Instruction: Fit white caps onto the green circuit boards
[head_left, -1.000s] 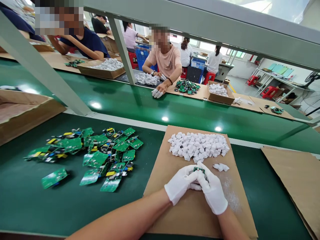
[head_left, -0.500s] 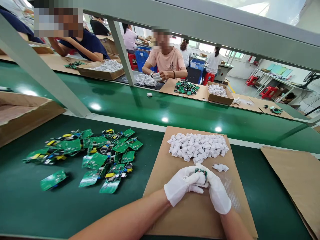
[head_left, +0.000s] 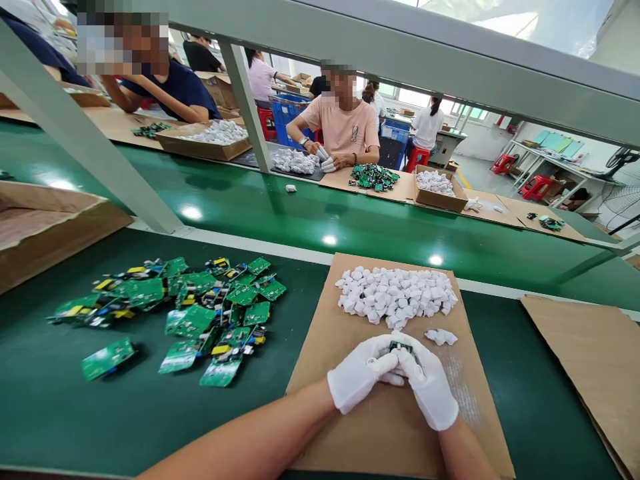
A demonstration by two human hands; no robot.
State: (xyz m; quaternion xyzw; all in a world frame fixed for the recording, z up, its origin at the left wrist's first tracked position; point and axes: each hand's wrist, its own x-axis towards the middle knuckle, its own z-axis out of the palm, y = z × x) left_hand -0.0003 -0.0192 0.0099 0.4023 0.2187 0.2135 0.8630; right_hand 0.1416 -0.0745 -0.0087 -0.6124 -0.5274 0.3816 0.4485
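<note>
Both of my hands wear white gloves and meet over a cardboard sheet [head_left: 330, 440]. Between them they grip a small green circuit board [head_left: 400, 347], mostly covered by the fingers. My left hand [head_left: 363, 369] is closed on its left side, and my right hand [head_left: 431, 383] is closed on its right, thumbs close together on the near side. Just beyond the hands lies a heap of small white wrapped pieces [head_left: 395, 293]. One separate white piece [head_left: 441, 337] rests to the right of my fingers.
A spread of green circuit boards [head_left: 215, 313] lies on the green bench to the left, with one board [head_left: 108, 359] nearer me. Cardboard box [head_left: 60, 233] stands far left; flat cardboard [head_left: 590, 360] lies right. Across the green belt [head_left: 300, 223], a person in pink [head_left: 345, 127] works.
My right thumb has moved left toward my left thumb, so the board is more covered. The person across has shifted slightly right.
</note>
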